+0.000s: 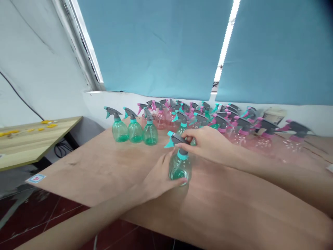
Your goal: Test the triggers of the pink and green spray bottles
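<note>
Left hand (161,177) clamped round a green spray bottle (180,169)! Right hand (205,142) pinches its grey sprayer (177,139) (pink bottles (240,137) crowd the counter (85,166)).

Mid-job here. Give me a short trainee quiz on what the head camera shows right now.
1. Which hand grips the body of the green spray bottle, and which is on its grey trigger head?
2. True or false: three green spray bottles stand upright in a row on the wooden table, to the left of the hands.
3. What colour is the collar of the held bottle? A) pink B) teal C) yellow

Key: 1. The left hand grips the body; the right hand is on the trigger head. 2. True. 3. B.
</note>
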Tool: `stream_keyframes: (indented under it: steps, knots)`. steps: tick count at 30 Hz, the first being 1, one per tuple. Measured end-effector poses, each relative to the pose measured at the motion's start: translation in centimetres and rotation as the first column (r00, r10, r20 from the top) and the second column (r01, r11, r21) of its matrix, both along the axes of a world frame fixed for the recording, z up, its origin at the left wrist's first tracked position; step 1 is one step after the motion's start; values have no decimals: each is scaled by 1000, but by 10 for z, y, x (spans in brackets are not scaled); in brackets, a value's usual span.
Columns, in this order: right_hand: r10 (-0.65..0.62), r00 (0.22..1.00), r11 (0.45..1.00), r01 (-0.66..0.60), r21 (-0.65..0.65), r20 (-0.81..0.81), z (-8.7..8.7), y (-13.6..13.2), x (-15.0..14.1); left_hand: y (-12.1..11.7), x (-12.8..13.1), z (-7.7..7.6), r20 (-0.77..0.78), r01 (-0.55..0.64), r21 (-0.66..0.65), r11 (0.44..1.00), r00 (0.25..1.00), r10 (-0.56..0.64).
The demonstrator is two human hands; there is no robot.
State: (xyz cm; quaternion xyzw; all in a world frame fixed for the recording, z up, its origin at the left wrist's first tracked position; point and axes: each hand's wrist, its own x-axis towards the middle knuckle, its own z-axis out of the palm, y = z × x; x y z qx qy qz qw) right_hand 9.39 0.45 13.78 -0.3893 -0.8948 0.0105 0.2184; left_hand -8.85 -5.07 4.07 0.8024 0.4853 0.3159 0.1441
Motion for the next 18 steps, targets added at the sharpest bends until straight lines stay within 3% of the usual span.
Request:
stream_keyframes:
  steps: [3, 6, 11, 14, 18]
  knots:
    - [-1, 1000, 1000, 1, -3, -8, -1, -15, 35, -4, 29, 4, 70, 102, -31, 994, 993, -100]
    - [-11, 997, 997, 6, -71, -71, -6, -24, 76, -5, 66, -2, 131, 173, -87, 981, 978, -160]
    - [98, 978, 964, -140, -227, -187, -13, -32, 142, -2, 127, -16, 198, 258, -131, 957, 953, -229]
    - [127, 961, 928, -203, -312, -247, -22, -34, 171, 4, 152, -17, 221, 315, -180, 932, 936, -274]
    - [119, 937, 940, -213, -268, -328, -45, -31, 193, 18, 171, -22, 259, 403, -178, 898, 899, -353]
